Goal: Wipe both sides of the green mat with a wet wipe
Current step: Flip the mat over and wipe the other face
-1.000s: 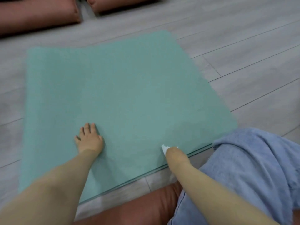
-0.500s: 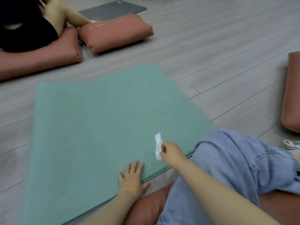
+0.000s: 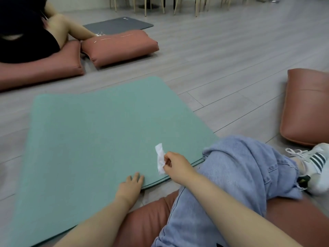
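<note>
Studio-like room: floor cushions [image 3: 121, 47], grey mat [image 3: 118, 25], plank floor [image 3: 222, 56].

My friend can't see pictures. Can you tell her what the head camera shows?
A person sitting on the floor pinches a crumpled white wet wipe in the right hand just above a green mat. The left hand rests at the mat's near edge. Reddish cushions lie around.

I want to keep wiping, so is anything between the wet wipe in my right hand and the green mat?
Nothing visible. The right hand pinches the wet wipe just above the green mat, near its front edge.
</note>
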Action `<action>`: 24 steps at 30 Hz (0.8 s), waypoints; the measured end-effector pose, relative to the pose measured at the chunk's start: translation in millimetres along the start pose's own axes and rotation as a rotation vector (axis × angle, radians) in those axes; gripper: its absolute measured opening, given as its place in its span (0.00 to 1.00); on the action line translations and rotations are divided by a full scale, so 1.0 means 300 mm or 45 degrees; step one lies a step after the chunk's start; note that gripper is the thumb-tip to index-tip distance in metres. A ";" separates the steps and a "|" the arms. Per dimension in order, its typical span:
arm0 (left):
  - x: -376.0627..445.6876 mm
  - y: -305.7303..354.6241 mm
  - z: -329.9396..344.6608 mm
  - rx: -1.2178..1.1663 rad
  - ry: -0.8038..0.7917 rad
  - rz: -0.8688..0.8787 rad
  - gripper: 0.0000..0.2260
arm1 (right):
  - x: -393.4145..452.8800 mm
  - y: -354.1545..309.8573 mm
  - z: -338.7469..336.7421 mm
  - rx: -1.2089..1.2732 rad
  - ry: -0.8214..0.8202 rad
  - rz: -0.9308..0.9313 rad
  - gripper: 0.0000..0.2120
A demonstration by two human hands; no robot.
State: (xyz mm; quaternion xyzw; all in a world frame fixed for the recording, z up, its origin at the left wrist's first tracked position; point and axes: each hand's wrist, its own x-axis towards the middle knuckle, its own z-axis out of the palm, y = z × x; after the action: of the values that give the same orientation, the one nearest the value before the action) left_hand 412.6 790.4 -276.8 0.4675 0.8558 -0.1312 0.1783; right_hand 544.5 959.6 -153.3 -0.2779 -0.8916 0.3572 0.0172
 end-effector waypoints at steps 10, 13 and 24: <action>-0.128 -0.230 0.034 -0.007 -0.085 -0.123 0.31 | -0.007 -0.008 0.014 -0.101 -0.043 -0.080 0.04; -0.180 -0.353 0.052 -0.099 -0.092 -0.209 0.30 | -0.006 -0.012 0.018 -0.127 -0.067 -0.091 0.04; -0.191 -0.440 0.053 -0.227 -0.137 -0.355 0.26 | 0.020 -0.003 0.049 -0.260 -0.048 -0.105 0.05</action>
State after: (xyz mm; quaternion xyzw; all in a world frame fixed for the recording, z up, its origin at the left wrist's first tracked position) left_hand 332.3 671.3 -259.1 0.3189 0.9098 -0.1031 0.2447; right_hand 535.7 953.0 -164.7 -0.2344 -0.9342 0.2685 -0.0132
